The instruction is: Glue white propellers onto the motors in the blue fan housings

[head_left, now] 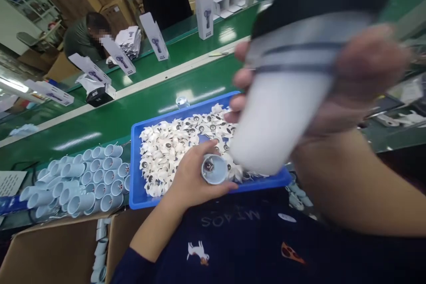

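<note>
My left hand [191, 177] is closed round a light blue plastic cup-shaped housing [220, 172], its open end facing up. Inside it a small metal part, perhaps a motor, is visible. My right hand [356, 80], raised close to the camera, grips a large white bottle-like object [279, 115] with dark bands and a black upper section. Blur hides what exactly this is. Its white end hangs just right of the housing, apart from it as far as I can tell. Beneath both hands lies a blue tray [133, 168] full of white finned impellers [166, 153].
Many light blue housings [78, 202] are stacked left of the tray. A cardboard box [49, 253] stands below them. White printed cartons [206, 13] line the green conveyor [140, 93]. A small clear container [182, 102] sits behind the tray. Two people are across the line.
</note>
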The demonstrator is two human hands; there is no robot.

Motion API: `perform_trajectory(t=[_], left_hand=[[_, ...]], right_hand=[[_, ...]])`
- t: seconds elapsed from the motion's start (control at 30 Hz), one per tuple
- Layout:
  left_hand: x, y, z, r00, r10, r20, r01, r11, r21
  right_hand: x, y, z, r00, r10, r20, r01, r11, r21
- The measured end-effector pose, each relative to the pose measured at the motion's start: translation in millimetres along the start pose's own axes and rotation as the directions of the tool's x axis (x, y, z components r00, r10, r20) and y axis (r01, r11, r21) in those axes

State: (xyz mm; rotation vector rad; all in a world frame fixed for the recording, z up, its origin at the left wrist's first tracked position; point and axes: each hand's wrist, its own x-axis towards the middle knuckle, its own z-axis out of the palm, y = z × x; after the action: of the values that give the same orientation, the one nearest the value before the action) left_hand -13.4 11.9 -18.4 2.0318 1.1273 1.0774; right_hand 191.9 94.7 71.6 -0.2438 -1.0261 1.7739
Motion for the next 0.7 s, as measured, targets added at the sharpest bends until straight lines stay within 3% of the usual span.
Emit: perform_trajectory(t=[0.07,0.2,0.4,0.7], left_hand=[[7.1,10.7,0.6,1.000,0.028,0.004,-0.029,0.994,0.104],[10.6,22.9,-0.5,1.000,0.000,-0.025,0.002,0.997,0.075],[12.0,27.5,3.7,0.998,-0.033,-0.061,0.036,0.998,0.049],[12.2,29.8,1.9,0.996,-0.090,-0.021,0.091,0.993,0.069]], right_hand=[[6.4,13.2,16.6,0.997,-0.034,-0.075,0.033,0.999,-0.008],[6.6,26.0,34.7,0.990,-0.097,-0.102,0.083,0.988,-0.131],[-0.4,20.3,36.1,0.975,-0.092,-0.201,0.050,0.977,-0.208],[-2.1,25.1,35.9,0.974,-0.089,-0.209,0.047,0.980,-0.194]])
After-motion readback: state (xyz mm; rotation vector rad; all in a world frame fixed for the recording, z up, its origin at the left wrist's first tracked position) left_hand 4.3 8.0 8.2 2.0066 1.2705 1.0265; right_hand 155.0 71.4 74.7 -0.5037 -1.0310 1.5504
